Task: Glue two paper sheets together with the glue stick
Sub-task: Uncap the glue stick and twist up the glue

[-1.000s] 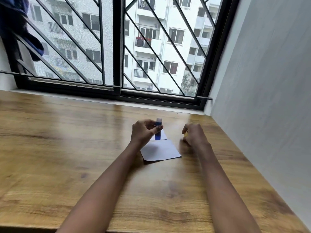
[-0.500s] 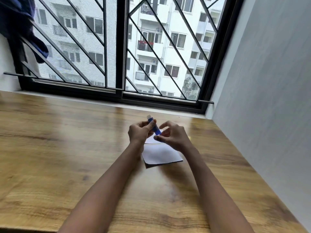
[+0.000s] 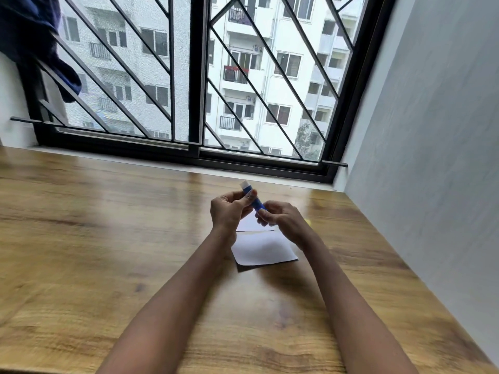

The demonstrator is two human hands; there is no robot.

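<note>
A blue glue stick (image 3: 256, 202) with its white tip uncapped is held tilted above the table, the tip pointing up and left. My left hand (image 3: 229, 211) pinches its upper part. My right hand (image 3: 280, 218) grips its lower end with the fingertips. Under the hands lie two white paper sheets: the near sheet (image 3: 263, 251) flat with a dark shadow along its front edge, the far sheet (image 3: 252, 224) mostly hidden by my hands.
The wooden table (image 3: 108, 238) runs to a barred window (image 3: 199, 103) at the back and a grey wall (image 3: 432, 157) on the right. A small yellow object (image 3: 307, 222) lies just right of my right hand. Dark blue cloth (image 3: 32, 36) hangs top left.
My right hand came in from the right, off the table, and took hold of the glue stick's lower end. The stick went from upright to tilted and was lifted slightly.
</note>
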